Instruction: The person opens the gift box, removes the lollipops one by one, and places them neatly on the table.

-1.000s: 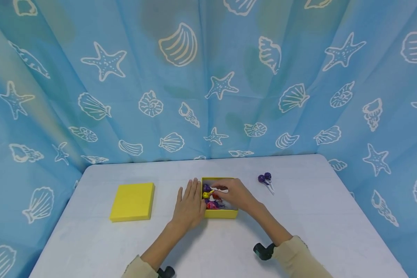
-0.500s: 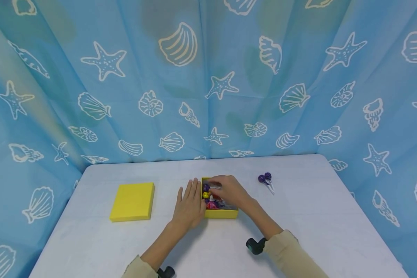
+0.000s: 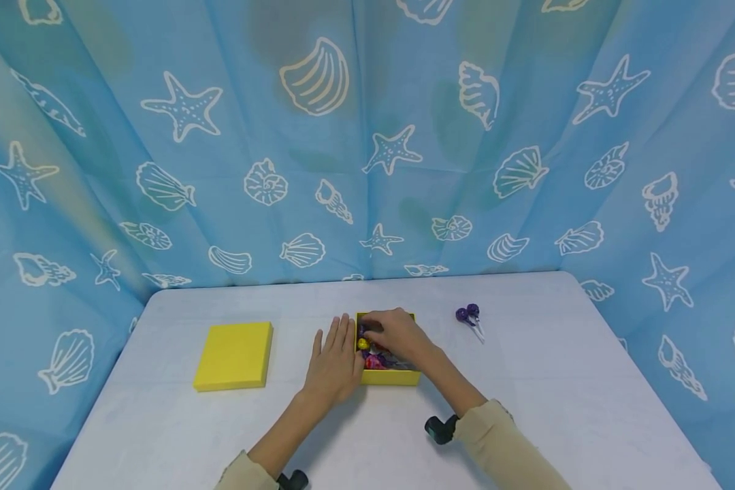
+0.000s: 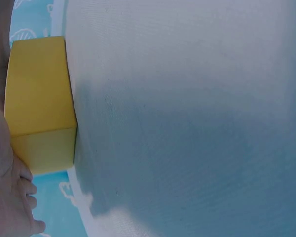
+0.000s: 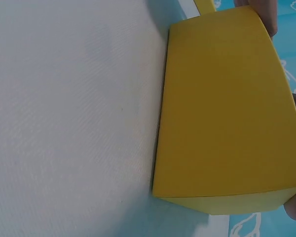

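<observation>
**Right hand in candy box, left hand bracing it**

While the left hand [image 3: 333, 361] lay flat on the white table [image 3: 527, 381] with straight fingers pressed against the left wall of the open yellow box [image 3: 387, 376], the right hand [image 3: 395, 333] reached into that box from the right side. Its fingers were curled down over the far-left corner, about a purple lollipop [image 3: 363, 331]; whether they actually pinched it or only touched it could not be told from the head view, since the fingers hid the contact. Just below sat a yellow lollipop [image 3: 363, 344], and more wrapped candies [image 3: 375, 361], red and purple, lay in the near part of the box.

Box sat mid-table, just in front of the person. Its yellow lid [image 3: 234, 355] lay flat, well apart to the left. Two purple lollipops [image 3: 467, 314] lay together on the table to the right of the box, sticks pointing toward the near edge.

Left wrist view showed the box's outer wall [image 4: 39, 98] beside the palm; right wrist view showed only the box's yellow side [image 5: 222, 108] and table. Blue seashell-print curtain [image 3: 367, 136] hung behind.
</observation>
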`<state>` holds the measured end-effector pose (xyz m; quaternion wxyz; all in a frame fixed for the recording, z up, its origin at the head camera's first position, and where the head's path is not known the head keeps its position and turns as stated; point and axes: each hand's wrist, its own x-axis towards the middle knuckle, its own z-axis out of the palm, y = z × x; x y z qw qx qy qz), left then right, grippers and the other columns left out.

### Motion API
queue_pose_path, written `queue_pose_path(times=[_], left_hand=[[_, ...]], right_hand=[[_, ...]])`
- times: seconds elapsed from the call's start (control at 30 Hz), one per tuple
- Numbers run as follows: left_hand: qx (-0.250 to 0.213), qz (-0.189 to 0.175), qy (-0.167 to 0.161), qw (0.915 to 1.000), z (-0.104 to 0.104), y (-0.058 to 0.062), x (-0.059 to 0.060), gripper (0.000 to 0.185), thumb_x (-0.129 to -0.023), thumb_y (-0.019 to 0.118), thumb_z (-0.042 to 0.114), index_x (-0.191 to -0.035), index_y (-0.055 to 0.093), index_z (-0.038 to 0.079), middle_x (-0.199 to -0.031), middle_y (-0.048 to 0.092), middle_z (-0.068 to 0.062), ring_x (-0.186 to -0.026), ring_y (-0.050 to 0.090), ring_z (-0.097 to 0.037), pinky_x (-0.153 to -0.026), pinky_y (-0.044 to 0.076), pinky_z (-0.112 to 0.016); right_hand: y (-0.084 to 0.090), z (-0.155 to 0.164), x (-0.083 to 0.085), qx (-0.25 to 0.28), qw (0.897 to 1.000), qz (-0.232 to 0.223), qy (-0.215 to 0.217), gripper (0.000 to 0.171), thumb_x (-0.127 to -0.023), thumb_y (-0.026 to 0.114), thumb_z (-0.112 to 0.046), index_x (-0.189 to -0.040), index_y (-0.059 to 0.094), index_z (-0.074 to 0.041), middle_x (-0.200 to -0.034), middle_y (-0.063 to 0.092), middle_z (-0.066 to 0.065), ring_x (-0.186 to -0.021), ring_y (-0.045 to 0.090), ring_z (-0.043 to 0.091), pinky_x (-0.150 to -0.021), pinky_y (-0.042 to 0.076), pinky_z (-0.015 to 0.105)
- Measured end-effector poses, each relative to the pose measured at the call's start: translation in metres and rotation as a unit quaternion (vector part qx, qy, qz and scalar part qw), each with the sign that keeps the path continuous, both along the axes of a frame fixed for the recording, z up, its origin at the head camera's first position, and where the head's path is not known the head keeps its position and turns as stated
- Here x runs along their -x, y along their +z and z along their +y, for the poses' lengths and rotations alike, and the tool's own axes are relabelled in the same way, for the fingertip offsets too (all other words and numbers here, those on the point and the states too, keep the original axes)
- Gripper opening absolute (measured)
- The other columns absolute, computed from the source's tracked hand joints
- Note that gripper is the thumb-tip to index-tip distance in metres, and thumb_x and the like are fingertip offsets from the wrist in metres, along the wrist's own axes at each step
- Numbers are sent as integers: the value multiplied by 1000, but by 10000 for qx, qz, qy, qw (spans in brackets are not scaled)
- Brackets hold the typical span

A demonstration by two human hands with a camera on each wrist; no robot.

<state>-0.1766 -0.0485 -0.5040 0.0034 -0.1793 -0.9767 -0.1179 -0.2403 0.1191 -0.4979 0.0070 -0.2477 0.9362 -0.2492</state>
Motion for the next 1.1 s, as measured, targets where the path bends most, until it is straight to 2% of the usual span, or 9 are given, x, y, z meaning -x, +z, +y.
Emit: queue_pose_path(times=[0.47, 0.8, 1.1], left_hand=[[-115, 7, -9, 9999, 0, -1, -2, 61, -105, 39, 28, -155, 26, -5, -162, 22, -20, -150, 16, -34, -117, 13, -57], [-74, 59, -10, 10000, 0, -2, -2, 61, -105, 38, 28, -154, 27, -5, -162, 22, -20, -150, 16, -34, -117, 13, -56], [-45, 33, -18, 10000, 0, -3, 0, 62, -105, 37, 30, -155, 25, -4, -162, 21, -19, -150, 15, -33, -117, 12, -56]], right_hand=[[-3, -4, 1, -475, 9985, -268, -29, 36, -93, 73, -19, -127, 70, -7, -119, 71, 8, -112, 66, 27, -100, 47, 43], [-3, -5, 4, -456, 9973, -565, -124, 32, -93, 73, -17, -123, 72, -7, -117, 72, 8, -111, 66, 26, -100, 47, 43], [-3, -6, 7, -545, 9966, -599, -180, 32, -93, 72, -18, -124, 72, -9, -117, 72, 7, -109, 67, 25, -101, 46, 44]])
